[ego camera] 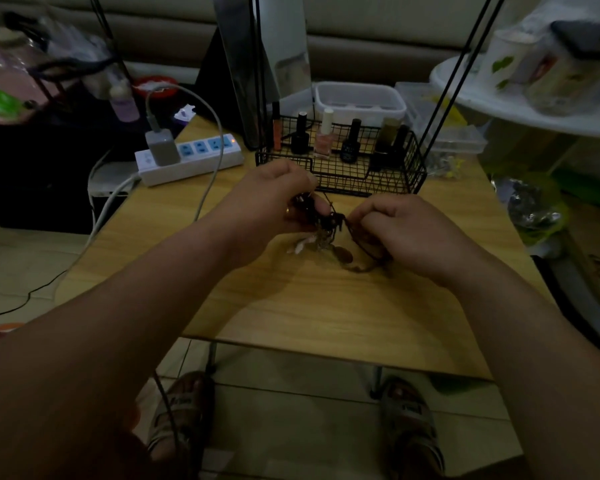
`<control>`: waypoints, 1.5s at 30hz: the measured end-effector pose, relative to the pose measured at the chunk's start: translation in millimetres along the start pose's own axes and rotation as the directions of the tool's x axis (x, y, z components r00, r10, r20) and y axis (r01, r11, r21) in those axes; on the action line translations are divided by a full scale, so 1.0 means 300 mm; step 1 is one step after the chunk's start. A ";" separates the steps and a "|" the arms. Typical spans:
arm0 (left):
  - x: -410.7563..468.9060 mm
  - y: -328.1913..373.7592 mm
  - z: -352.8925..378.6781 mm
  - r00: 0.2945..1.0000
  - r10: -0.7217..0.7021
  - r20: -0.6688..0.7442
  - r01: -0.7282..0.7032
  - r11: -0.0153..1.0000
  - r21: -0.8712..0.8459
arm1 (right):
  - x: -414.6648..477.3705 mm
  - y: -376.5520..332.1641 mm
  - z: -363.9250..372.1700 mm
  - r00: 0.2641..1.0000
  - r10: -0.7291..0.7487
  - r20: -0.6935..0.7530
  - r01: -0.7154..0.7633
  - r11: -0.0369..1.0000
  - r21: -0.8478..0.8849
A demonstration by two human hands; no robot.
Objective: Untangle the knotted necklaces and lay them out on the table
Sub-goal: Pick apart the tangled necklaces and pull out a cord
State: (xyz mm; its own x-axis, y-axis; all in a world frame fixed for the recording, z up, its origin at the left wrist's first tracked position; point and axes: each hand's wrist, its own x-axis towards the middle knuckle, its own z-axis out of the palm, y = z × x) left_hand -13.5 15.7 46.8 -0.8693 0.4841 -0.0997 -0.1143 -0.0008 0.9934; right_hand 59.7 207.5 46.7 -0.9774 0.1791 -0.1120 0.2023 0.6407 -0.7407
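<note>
Two hands, yours: left hand (pixel 274 199) and right hand (pixel 406 233) each pinch the knotted necklaces (pixel 328 221) over the table (pixel 326 306); wire basket (pixel 343 180) at their twelve o'clock.

The necklace tangle (pixel 326 221) is too dark to tell strands apart.

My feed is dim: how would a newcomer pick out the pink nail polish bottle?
Start at the black wire basket at the far side of the wooden table. Among the bottles standing in it, the pink nail polish bottle is the only pale one, with a white cap; the bottles right beside it are black.
</note>
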 end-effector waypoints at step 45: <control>-0.002 -0.010 -0.050 0.993 0.084 0.087 -0.117 0.848 0.517 | 0.002 0.011 -0.026 0.998 0.053 -0.038 -0.051 0.998 0.048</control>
State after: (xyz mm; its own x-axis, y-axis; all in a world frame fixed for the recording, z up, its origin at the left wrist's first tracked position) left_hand -19.7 2.3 42.9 -0.8307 0.5566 -0.0104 0.2536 0.3949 0.8830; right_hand 60.2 215.7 49.4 -0.9624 0.2408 -0.1256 0.2485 0.5940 -0.7651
